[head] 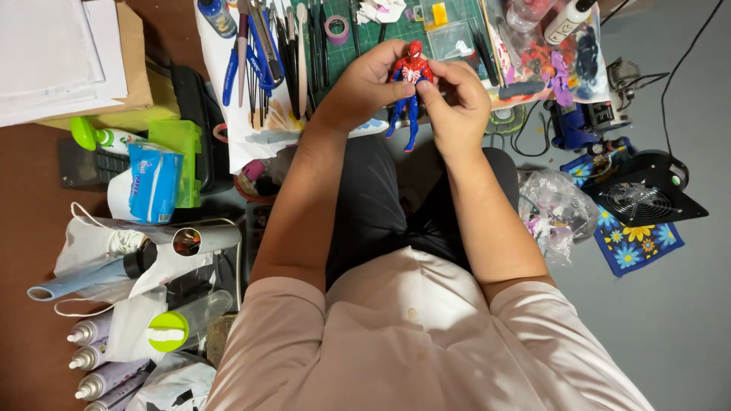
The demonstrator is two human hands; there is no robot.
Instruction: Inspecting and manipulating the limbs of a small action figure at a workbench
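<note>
While both hands grip red-blue figure (411, 87) — plastic bag (560, 209) (small parts inside) nearby.

Grey floor (685, 320) meets brown floor (30, 228), evenly lit.

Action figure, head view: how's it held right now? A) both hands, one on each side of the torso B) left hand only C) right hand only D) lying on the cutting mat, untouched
A: the left hand and right hand both grip the red-and-blue action figure at its torso, its blue legs hanging free below, above the green cutting mat.
</note>
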